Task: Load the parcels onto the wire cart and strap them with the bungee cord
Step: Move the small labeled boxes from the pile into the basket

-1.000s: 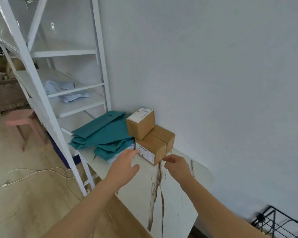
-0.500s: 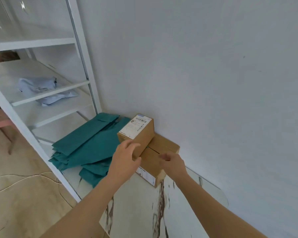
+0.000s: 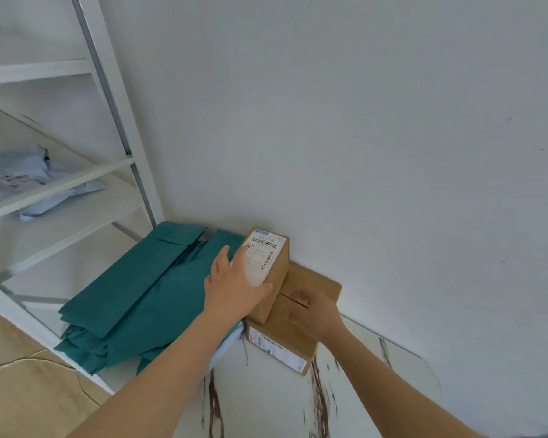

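Note:
A small cardboard parcel [image 3: 279, 270] with a white barcode label stands on a larger cardboard parcel [image 3: 317, 284] against the wall, at the back of a white marbled table [image 3: 266, 403]. My left hand [image 3: 231, 289] lies over the near left of the small parcel; its fingers reach across the label and its thumb crosses the near top edge. My right hand [image 3: 317, 314] rests on top of the larger parcel just right of the small one, fingers bent down and blurred. Neither the wire cart nor the bungee cord is in view.
A pile of teal mailer envelopes [image 3: 146, 295] lies on the table left of the parcels, touching them. A white metal shelf rack [image 3: 121, 128] stands at the left, with a pale blue bag [image 3: 13, 178] on one shelf. The white wall closes off the far side.
I have leaned in closer. My left hand moved from the small parcel's near side up onto its label. My right hand moved forward onto the larger parcel's top.

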The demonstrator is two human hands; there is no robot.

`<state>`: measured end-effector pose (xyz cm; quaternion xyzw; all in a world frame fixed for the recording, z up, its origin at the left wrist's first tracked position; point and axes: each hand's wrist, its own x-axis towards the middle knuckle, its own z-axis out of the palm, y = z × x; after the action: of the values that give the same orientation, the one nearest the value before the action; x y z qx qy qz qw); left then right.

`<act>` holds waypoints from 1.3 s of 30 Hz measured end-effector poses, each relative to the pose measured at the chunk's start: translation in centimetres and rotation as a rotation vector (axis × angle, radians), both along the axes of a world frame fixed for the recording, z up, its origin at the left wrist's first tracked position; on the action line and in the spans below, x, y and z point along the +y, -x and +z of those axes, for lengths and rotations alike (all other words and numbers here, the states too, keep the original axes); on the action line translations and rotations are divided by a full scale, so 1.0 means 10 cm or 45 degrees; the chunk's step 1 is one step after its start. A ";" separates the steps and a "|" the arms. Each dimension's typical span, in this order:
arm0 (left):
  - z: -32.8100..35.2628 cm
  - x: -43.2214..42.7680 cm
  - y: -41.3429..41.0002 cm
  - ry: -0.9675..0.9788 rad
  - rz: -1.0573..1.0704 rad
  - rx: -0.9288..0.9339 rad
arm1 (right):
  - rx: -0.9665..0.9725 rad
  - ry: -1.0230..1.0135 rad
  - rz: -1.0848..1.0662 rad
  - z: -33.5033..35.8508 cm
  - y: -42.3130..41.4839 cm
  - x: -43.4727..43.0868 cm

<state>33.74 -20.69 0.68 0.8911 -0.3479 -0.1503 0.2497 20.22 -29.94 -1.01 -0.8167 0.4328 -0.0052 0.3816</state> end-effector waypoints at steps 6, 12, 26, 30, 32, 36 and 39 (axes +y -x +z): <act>-0.10 -0.01 -0.20 0.058 -0.091 0.137 | 0.288 0.204 0.098 -0.25 -0.10 0.06; -0.09 0.06 -0.34 0.164 -0.049 0.141 | 0.459 0.406 0.234 -0.44 -0.12 0.11; 0.04 0.26 -0.31 0.213 -0.155 0.260 | 0.525 0.072 0.050 -0.39 0.24 0.21; 0.09 0.23 -0.17 0.145 -0.240 0.283 | 0.561 0.012 -0.017 -0.22 0.52 0.15; 0.12 0.21 -0.08 0.103 -0.339 0.287 | 0.544 -0.015 -0.088 -0.15 0.68 0.10; 0.03 0.17 0.10 -0.063 -0.594 0.275 | 0.559 -0.049 -0.168 -0.07 1.00 0.07; -0.08 0.14 0.20 -0.122 -0.671 0.244 | 0.618 -0.039 -0.261 -0.08 1.23 0.09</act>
<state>31.76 -19.31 -0.17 0.7624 -0.5349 -0.3097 0.1915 7.88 -29.03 -1.83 -0.7400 0.5922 0.1588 0.2765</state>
